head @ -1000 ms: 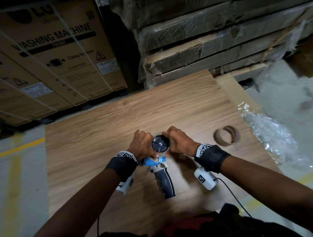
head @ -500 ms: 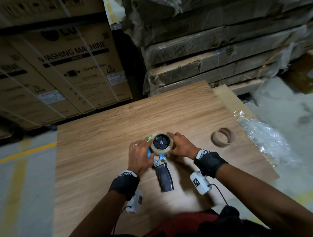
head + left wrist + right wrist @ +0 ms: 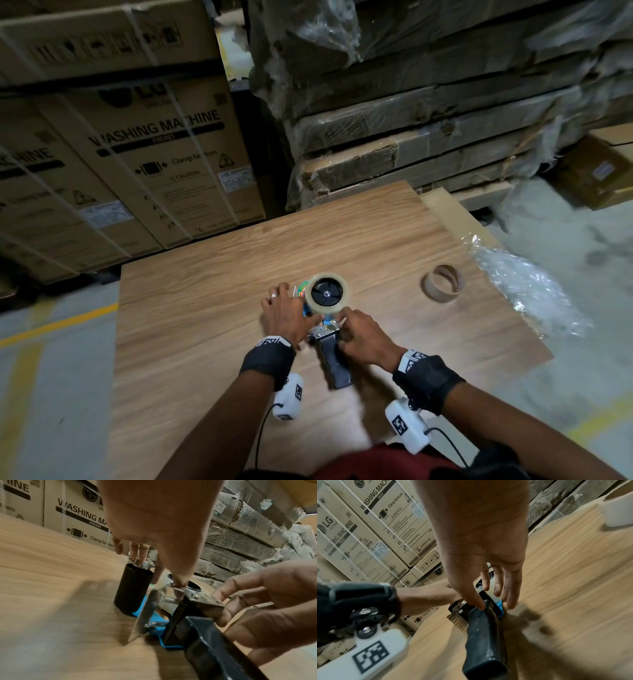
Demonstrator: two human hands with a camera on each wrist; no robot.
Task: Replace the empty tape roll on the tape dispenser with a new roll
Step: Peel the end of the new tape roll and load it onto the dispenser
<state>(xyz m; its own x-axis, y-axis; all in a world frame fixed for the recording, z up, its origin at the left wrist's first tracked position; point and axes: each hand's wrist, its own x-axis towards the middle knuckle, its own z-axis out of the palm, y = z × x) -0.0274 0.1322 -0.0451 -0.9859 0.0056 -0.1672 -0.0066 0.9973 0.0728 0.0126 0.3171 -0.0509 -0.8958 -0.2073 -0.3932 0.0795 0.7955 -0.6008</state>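
While my right hand (image 3: 363, 337) pinches the metal plate at the top of the black handle (image 3: 335, 366), thumb on one side and fingers on the other, my left hand (image 3: 286, 317) lies on the far side of the tape dispenser (image 3: 325, 329) with straight fingers pressing its front end. The dispenser lies on its side on the wooden board (image 3: 212, 308) between my two hands. Just beyond my fingers the new roll (image 3: 327, 293) already sits on the black hub, so I judge the swap itself done; threading the tape's free end past the roller (image 3: 133, 588) and blade seems to remain. Well off to my right lies the empty core (image 3: 443, 282). I count one dispenser, one full roll, one bare core.
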